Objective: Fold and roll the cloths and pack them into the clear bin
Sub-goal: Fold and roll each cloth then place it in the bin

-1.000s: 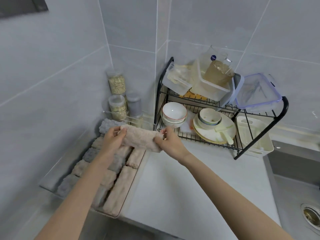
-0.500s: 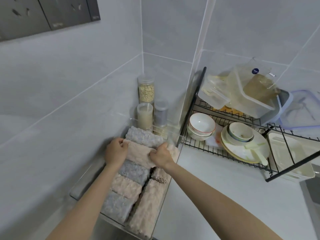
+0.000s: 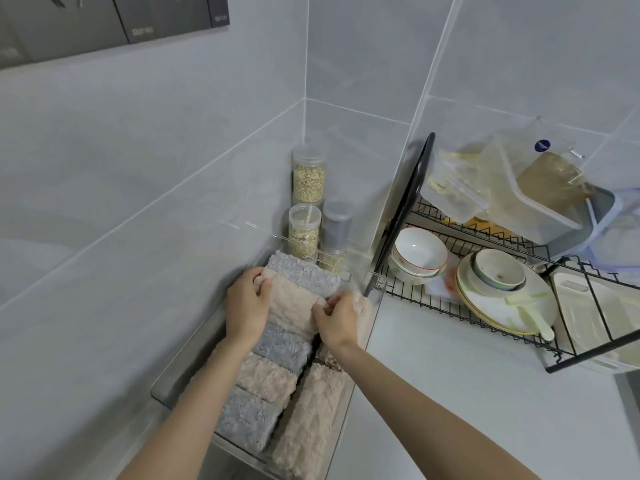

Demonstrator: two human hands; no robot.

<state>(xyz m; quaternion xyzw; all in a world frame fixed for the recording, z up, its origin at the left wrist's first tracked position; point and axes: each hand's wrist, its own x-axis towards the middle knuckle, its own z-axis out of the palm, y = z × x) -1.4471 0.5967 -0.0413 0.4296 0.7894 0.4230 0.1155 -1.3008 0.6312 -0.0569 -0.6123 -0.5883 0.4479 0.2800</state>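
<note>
Head view: I see a beige cloth roll (image 3: 291, 303) held in the clear bin (image 3: 194, 358) by the wall.
Left hand (image 3: 247, 306) grips its left end and right hand (image 3: 336, 320) pinches its right end, fingers curled. It lies crosswise at the bin's far part, touching a grey roll (image 3: 304, 273) behind it.

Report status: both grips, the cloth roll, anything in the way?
Left grip, right grip: holding beige roll by its ends. Roll in clear bin, against grey roll at far end. Nothing blocking seen.
</note>
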